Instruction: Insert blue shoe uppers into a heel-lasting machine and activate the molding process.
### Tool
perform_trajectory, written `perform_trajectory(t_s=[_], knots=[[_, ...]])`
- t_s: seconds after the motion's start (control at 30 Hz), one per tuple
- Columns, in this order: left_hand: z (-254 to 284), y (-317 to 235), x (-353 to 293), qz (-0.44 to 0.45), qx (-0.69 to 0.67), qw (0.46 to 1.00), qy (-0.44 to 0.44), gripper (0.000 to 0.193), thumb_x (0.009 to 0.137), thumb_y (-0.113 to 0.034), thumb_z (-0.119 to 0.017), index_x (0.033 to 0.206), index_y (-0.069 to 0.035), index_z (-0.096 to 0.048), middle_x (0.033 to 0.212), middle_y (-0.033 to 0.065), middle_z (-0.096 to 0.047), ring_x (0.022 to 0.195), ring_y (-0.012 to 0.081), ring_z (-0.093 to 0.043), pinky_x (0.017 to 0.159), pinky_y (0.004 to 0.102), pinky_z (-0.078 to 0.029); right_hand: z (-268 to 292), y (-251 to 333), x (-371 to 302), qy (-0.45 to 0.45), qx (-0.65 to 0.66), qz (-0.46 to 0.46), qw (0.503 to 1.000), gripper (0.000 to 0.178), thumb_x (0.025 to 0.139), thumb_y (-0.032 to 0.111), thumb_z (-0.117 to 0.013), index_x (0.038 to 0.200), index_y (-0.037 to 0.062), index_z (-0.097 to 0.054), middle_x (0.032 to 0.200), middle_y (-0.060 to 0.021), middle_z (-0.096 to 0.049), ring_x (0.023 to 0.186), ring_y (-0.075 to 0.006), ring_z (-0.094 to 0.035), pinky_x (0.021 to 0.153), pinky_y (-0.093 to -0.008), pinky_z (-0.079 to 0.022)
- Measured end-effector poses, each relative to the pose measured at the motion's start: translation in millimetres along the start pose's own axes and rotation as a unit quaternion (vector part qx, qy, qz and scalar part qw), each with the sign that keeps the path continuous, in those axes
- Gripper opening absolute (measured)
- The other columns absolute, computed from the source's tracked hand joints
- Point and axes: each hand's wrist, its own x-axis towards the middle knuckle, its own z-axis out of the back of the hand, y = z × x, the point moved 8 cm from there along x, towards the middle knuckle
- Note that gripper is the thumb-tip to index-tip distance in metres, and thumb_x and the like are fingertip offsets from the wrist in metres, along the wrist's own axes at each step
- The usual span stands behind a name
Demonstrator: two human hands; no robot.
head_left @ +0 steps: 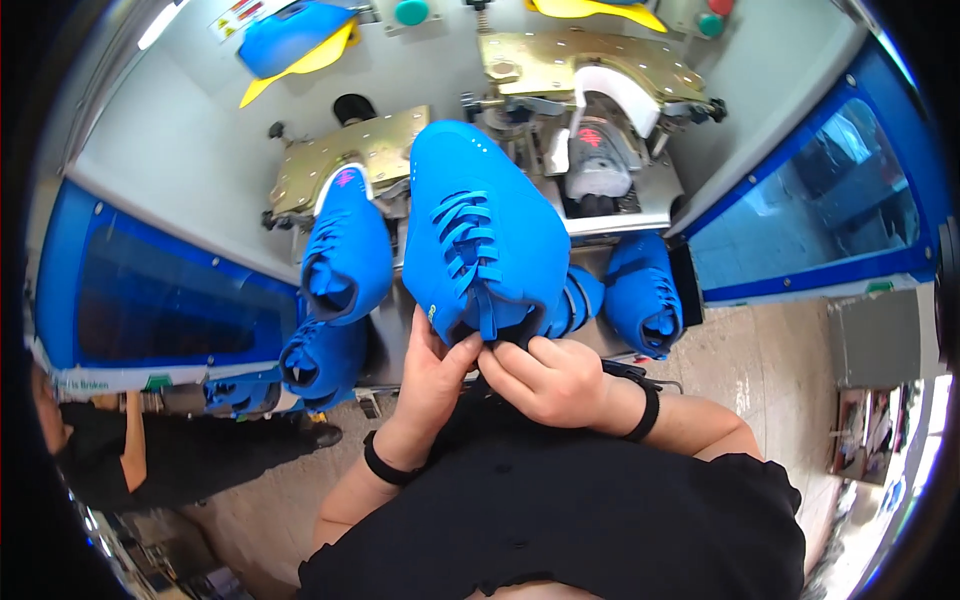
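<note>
From where I stand, the bright blue, smooth-looking lace-up shoe is at the centre of the frame, toe pointing up, with a row of tiny pale dots near its tip and a small yellow-green mark low on its left side, too small to read. The left hand and the right hand are side by side below it, each grip pinching the dark-lined collar edge. A printed white label with red and yellow sits at upper left, and a grey shoe with a pink marking rests within a smooth white U-shaped piece at upper right, under a brass-coloured metal plate.
</note>
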Motion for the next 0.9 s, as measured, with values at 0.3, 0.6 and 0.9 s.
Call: perform_trajectory(t_s=[0.3,0.6,0.9], knots=[[172,-128,-121,-0.271,0.072,0.923,-0.265,0.065,0.093,-0.02,-0.05,0.153,-0.008,-0.028,0.148,0.0129,-0.041,0.133,0.0263,-0.044,0.112,0.0405,-0.035,-19,15,19,-0.071,0.285,0.054,0.954,0.03,0.066,0.001,-0.074,0.096,0.0054,-0.069,0.09,-0.0062,-0.066,0.06,-0.0159,-0.059,0.046,-0.0273,-0.044],[322,-84,-141,0.011,0.143,0.907,-0.396,0.049,0.094,-0.034,-0.054,0.14,-0.016,-0.049,0.091,0.0064,-0.064,0.057,0.0158,-0.063,0.046,0.0273,-0.051,-76,58,50,0.022,0.366,0.065,0.928,0.021,0.071,0.001,-0.072,0.09,0.0063,-0.065,0.089,-0.0057,-0.064,0.065,-0.0199,-0.064,0.051,-0.029,-0.049],[278,-100,-172,-0.303,0.463,0.677,-0.485,0.055,0.088,-0.031,-0.071,0.131,-0.006,-0.048,0.114,0.0152,-0.055,0.102,0.0288,-0.056,0.086,0.0402,-0.048,-102,81,55,0.088,0.358,0.03,0.929,0.018,0.074,0.003,-0.072,0.089,0.0076,-0.064,0.088,-0.0042,-0.063,0.067,-0.0203,-0.065,0.054,-0.0306,-0.052]])
